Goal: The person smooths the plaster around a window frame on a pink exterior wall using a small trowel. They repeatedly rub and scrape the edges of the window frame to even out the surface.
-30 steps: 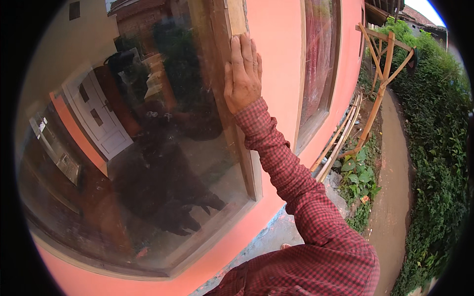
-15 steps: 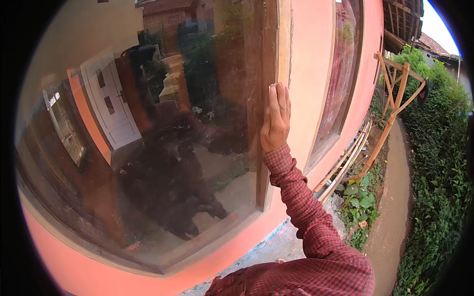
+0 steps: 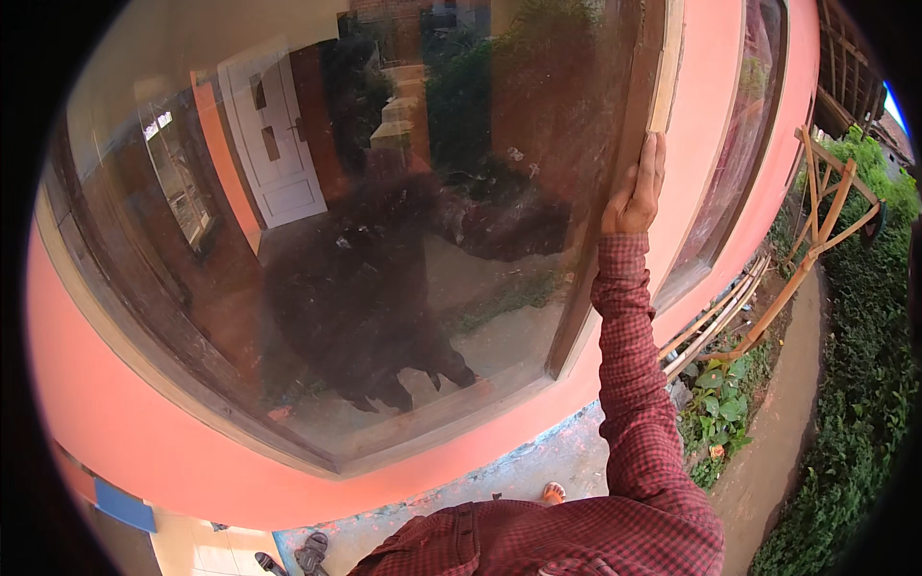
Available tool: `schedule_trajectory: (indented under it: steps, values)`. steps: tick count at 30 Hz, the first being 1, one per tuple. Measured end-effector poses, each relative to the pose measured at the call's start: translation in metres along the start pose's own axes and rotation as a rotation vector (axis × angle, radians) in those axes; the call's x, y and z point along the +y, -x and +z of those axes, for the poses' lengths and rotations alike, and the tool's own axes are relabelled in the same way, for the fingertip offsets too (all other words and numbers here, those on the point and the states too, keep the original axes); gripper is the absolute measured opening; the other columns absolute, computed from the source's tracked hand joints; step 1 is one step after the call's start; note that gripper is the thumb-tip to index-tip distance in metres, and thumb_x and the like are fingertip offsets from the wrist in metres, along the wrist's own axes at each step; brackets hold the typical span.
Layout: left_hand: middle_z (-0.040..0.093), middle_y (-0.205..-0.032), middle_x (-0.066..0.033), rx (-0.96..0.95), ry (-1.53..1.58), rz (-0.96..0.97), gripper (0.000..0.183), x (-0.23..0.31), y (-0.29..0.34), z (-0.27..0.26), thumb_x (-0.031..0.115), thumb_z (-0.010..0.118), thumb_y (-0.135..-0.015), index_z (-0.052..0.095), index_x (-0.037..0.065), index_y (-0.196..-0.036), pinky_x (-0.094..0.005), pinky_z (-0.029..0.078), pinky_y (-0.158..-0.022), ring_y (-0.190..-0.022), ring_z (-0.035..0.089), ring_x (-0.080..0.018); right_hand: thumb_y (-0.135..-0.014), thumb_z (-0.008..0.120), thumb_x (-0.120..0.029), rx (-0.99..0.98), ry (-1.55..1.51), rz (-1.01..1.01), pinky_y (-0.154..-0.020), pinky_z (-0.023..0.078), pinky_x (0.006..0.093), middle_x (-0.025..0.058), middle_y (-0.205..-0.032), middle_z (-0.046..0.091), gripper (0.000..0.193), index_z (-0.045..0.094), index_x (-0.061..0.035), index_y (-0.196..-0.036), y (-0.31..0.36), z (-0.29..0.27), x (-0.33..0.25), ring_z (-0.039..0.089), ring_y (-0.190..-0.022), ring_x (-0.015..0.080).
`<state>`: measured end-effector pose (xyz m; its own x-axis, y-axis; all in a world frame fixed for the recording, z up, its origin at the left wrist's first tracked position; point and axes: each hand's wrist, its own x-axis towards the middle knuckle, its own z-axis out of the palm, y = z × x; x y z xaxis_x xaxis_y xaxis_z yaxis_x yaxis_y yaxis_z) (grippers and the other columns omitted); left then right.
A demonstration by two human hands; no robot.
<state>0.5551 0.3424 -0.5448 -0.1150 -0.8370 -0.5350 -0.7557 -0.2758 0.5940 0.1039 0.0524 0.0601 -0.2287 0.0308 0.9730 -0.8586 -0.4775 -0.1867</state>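
My right hand (image 3: 634, 192) is raised, in a red checked sleeve (image 3: 639, 384), against the brown wooden window frame (image 3: 615, 211) at the upper right. The fingers reach upward and lie along the frame's edge, with the thumb a little apart on the glass side. The palm is turned away, so anything beneath it is hidden. Just above the fingertips the trim (image 3: 666, 77) is paler, bare-looking wood. Left of the hand spreads a large dark glass pane (image 3: 499, 317), smudged and full of reflections. My left hand is out of sight.
Salmon-pink wall (image 3: 240, 461) surrounds the window, and a second window (image 3: 735, 144) stands to the right. Bamboo poles (image 3: 715, 322) and a wooden post frame (image 3: 816, 230) stand beside a dirt path (image 3: 768, 422) and green hedge (image 3: 864, 384). Dark sandals (image 3: 312, 552) lie below.
The view has shifted, so window and hand sit farther right, and the floor with sandals shows at lower left. My right hand remains on the frame, its thumb now more apart from the fingers.
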Motion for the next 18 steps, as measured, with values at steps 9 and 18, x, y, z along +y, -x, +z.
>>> schedule_trajectory:
  steps: [9, 18]
  values:
    - [0.052, -0.134, -0.0303, -0.041, -0.023, -0.048, 0.056, -0.059, 0.035, 0.010, 0.031, 0.056, -0.089, 0.051, 0.001, -0.136, -0.0473, 0.042, -0.108, -0.126, 0.050, -0.0465, -0.100, 0.038, 0.001, -0.041, 0.086, 0.144, -0.116, 0.031, 0.0415, 0.0237, -0.152, 0.039, 0.048, 0.040, -0.0004, -0.147, 0.106, -0.013, 0.018, 0.037, -0.142, 0.0366]
    - [0.053, -0.134, -0.0301, -0.002, 0.048, -0.055, 0.055, -0.026, 0.022, 0.035, 0.031, 0.056, -0.089, 0.052, 0.001, -0.135, -0.0471, 0.042, -0.108, -0.126, 0.050, -0.0466, -0.099, 0.040, 0.002, -0.067, 0.077, 0.095, -0.117, 0.030, 0.0437, 0.0240, -0.152, 0.037, 0.048, 0.040, 0.0007, -0.147, 0.160, -0.026, 0.039, 0.035, -0.142, 0.0410]
